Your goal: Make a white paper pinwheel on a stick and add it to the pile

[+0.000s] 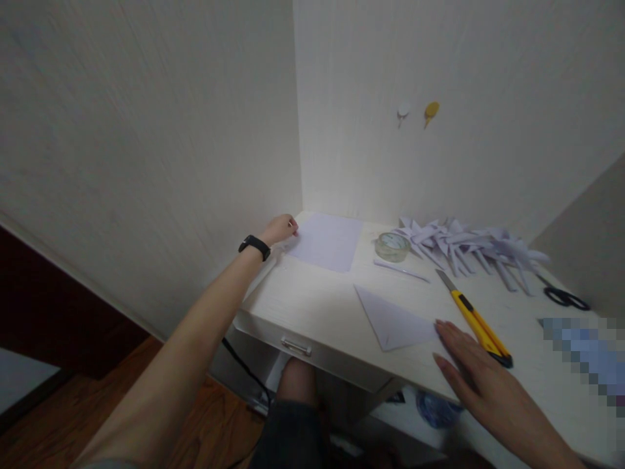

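Left hand (280, 229) stretched to far left corner of counter (312, 306), fingers (291, 225) loosely curled, tips touching near-left corner of flat sheet (326, 241); not clear whether edge is pinched or only touched. Black band (254, 246) on left wrist. Sheet lying flat against back wall, in the corner where the two walls meet. Right hand (476, 368) flat on counter near front edge, fingers (446, 332) open and spread, holding nothing, tips just beside right point of folded triangle (393, 319). Triangle lying flat near front edge, well apart from sheet. Yellow knife (476, 320) just right of right hand, blade out and pointing toward back wall, handle end close to the knuckles. Tape roll (392, 246) between sheet and pile of folded pieces (469, 251); thin paper strip (401, 269) just in front of tape. Pile along back wall, right of tape. Black scissors (564, 296) beyond pile, far right. Blurred patch at right edge, content not legible. Drawer (303, 348) with metal handle under counter front, knee (297, 381) below it, dark cable (244, 368) hanging left of knee. Two small hooks (417, 114) on back wall, one white, one yellow. Nothing between left hand and sheet; knife lying right beside right hand.
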Action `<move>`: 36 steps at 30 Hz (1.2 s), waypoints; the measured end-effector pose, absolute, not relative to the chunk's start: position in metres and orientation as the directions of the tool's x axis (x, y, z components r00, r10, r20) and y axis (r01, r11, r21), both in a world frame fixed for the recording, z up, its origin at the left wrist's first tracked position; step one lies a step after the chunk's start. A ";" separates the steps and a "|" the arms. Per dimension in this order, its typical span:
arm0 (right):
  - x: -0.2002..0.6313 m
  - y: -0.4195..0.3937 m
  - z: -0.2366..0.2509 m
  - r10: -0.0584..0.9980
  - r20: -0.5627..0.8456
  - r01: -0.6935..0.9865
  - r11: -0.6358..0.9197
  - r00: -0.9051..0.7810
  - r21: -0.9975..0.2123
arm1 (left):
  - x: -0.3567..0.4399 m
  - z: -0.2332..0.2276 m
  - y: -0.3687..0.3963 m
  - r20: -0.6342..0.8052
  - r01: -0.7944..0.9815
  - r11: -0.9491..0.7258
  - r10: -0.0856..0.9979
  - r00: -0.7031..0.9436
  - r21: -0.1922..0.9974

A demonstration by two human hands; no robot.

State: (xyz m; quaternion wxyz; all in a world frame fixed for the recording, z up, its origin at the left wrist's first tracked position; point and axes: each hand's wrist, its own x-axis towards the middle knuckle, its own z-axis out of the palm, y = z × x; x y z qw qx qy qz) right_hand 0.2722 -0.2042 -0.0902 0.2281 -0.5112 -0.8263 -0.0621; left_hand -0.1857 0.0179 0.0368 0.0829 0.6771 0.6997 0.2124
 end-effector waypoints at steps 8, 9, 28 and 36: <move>0.256 -0.186 -0.057 0.770 0.592 0.798 0.502 -0.237 -0.333 | -0.075 0.025 -0.027 0.103 0.109 -0.161 0.907 0.409 0.981; 0.249 -0.179 -0.048 0.756 0.618 0.781 0.513 -0.215 -0.357 | -0.055 0.021 -0.032 0.086 0.053 -0.130 0.860 0.502 0.990; 0.213 -0.101 -0.028 0.581 0.788 0.637 0.690 -0.203 -0.344 | 0.019 -0.009 -0.040 -0.073 0.051 0.053 0.667 0.741 0.997; 0.216 -0.106 -0.034 0.623 0.747 0.723 0.624 -0.231 -0.297 | 0.030 -0.011 -0.048 0.056 0.056 -0.127 0.730 0.681 0.990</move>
